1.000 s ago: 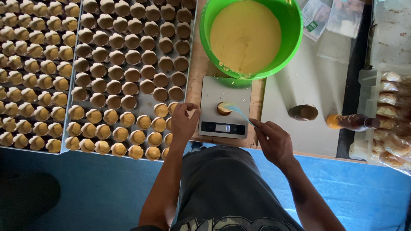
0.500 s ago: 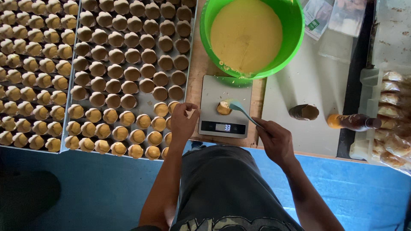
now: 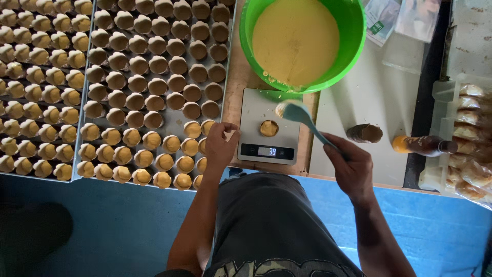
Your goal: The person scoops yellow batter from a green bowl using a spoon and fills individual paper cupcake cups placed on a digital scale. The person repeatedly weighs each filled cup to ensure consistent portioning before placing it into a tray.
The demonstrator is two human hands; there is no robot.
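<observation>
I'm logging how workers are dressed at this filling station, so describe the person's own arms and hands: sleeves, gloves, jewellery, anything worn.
Both arms are bare from above the elbow down; no sleeves reach into view. The left hand and right hand wear no gloves, and no rings, watch or bracelets show. No markings can be seen on the forearms. The only clothing visible is dark grey fabric over the lap, with a patterned edge at the bottom of the picture.

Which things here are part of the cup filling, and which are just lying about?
In use: right hand with teal spatula, left hand, cup on the scale, green batter bowl, trays of cups.
Idle: brown bottle, paper packets, bagged goods.
</observation>
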